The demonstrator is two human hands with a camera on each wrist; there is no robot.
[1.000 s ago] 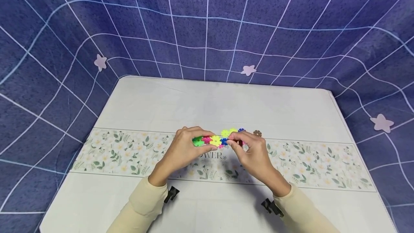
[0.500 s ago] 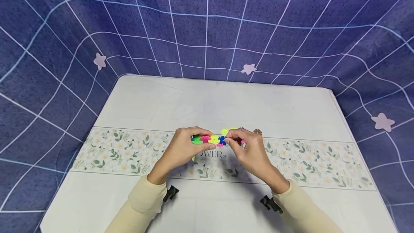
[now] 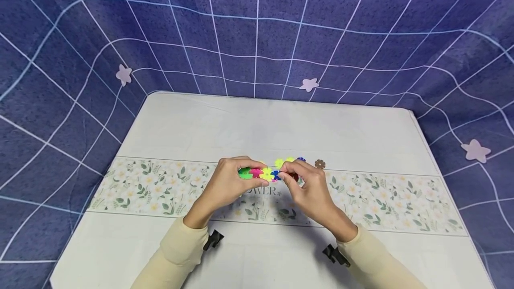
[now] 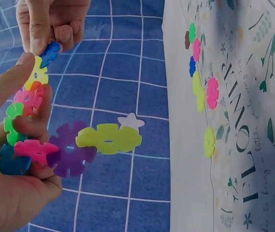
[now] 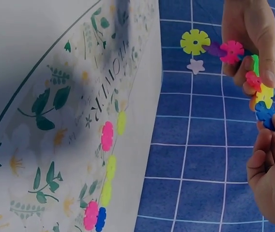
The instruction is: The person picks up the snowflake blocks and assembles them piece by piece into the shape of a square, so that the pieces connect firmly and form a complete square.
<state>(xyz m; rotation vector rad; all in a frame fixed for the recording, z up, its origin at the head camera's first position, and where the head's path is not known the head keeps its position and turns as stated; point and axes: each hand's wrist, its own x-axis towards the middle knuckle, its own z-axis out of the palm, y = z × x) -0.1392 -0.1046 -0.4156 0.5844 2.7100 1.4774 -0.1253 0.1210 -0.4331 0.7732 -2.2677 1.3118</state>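
Above the middle of the table, my left hand (image 3: 229, 181) grips a chain of notched plastic flower discs between thumb and fingers. My right hand (image 3: 312, 191) pinches the blue disc (image 5: 265, 115) at one end, which meets a yellow disc (image 4: 39, 73). In the left wrist view the chain runs on through a pink disc (image 4: 27, 98), a green disc (image 4: 14, 124), a teal-blue disc (image 4: 12, 159), another pink disc (image 4: 35, 151) and a purple disc (image 4: 70, 149). A yellow-green disc (image 4: 109, 139) forms the other end, sticking out past the left fingers. Fingers partly cover several discs.
Loose discs lie on the white table cover (image 3: 273, 124) just beyond the hands, among them a brown disc (image 3: 319, 164), a pink disc (image 4: 212, 93) and a yellow-green disc (image 4: 209, 142). A blue grid-patterned curtain (image 3: 241, 35) surrounds the table's back and sides.
Both hands stay nearly in place on the chain. The held discs tilt slightly, and the yellow-green piece hanging below the left hand half a second ago is now mostly hidden.
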